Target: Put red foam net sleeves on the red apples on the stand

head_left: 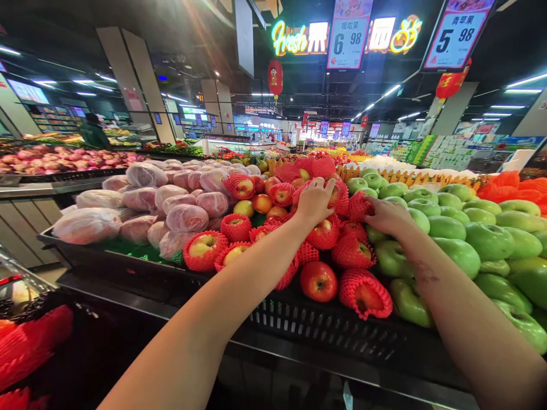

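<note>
My left hand (pixel 315 200) reaches over the pile of red apples, its fingers bent down on a netted apple (pixel 339 197) at the back. What lies under its palm is hidden. Just to the right, my right hand (pixel 384 214) has its fingers closed on a red foam net (pixel 358 206); the apple inside barely shows. Nearer to me lie a bare red apple (pixel 318 281) and a tilted apple in a red foam net (pixel 366 294). Several more netted apples surround both forearms.
Green apples (pixel 489 240) are heaped on the right. Fruit wrapped in clear film (pixel 187 218) fills the left side. A black slatted crate edge (pixel 325 330) runs along the front. At lower left are loose red foam nets (pixel 29 347). Price signs (pixel 349 34) hang overhead.
</note>
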{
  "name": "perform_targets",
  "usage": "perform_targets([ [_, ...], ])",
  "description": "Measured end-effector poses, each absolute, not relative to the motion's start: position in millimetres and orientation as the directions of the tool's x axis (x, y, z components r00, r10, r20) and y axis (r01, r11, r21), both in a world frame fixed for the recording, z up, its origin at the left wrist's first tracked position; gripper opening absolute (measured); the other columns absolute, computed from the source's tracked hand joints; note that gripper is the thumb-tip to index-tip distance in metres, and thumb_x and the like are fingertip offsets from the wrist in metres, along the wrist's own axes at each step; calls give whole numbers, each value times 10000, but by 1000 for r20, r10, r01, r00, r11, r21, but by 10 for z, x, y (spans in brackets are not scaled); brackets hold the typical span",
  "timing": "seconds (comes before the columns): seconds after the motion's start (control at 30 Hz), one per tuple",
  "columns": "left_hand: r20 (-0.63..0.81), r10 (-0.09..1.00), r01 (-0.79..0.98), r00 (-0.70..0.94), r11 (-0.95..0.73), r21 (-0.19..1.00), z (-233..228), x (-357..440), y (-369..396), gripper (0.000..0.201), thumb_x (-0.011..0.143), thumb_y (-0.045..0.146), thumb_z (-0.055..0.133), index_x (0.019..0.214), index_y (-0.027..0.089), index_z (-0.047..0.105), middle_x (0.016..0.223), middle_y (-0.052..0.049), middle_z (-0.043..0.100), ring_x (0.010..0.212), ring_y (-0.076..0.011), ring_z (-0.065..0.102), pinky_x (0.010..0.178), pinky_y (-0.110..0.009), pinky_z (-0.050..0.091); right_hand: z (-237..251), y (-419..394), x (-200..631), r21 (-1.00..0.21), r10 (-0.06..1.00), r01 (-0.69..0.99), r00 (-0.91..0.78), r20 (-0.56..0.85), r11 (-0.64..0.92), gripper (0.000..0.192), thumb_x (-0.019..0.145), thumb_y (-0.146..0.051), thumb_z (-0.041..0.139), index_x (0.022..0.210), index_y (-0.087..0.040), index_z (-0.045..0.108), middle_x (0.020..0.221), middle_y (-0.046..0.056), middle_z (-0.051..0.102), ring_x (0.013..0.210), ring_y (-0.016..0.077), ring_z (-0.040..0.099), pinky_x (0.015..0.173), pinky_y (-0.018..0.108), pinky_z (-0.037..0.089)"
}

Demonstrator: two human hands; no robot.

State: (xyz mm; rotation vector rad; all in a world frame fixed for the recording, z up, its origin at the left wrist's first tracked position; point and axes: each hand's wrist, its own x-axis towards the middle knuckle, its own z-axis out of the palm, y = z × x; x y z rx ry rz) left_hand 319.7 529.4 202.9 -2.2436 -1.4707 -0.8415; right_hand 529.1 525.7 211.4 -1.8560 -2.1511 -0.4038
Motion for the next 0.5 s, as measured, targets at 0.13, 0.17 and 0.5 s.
perform_targets([
  [0.13,663,701,919,263,-392,49,2038,3200,5338,563,963,150,635,1505,105,491,1466,-232,570,1301,-331,620,1025,-400,526,2193,5219,5311,-11,913,984,-161,375,178,644,829,-263,683,1470,-205,656,1144,161,780,1096,406,725,919,490,541],
  [0.17,650,704,915,288,-401,28,2037,3184,5349,484,970,145,616,1447,94,552,1428,-224,599,1300,-330,620,1031,-404,524,2203,5215,5317,-16,911,983,-161,379,181,629,835,-274,682,1459,-197,665,1144,166,779,1091,410,726,918,491,540],
  [0.5,634,681,847,367,-526,75,2231,3052,5318,278,1007,130,492,1116,72,741,1277,-222,689,1311,-340,580,1134,-488,447,2208,5178,5280,-34,916,987,-132,379,157,738,891,-284,686,1588,-125,502,1289,230,729,1191,435,695,960,504,517],
])
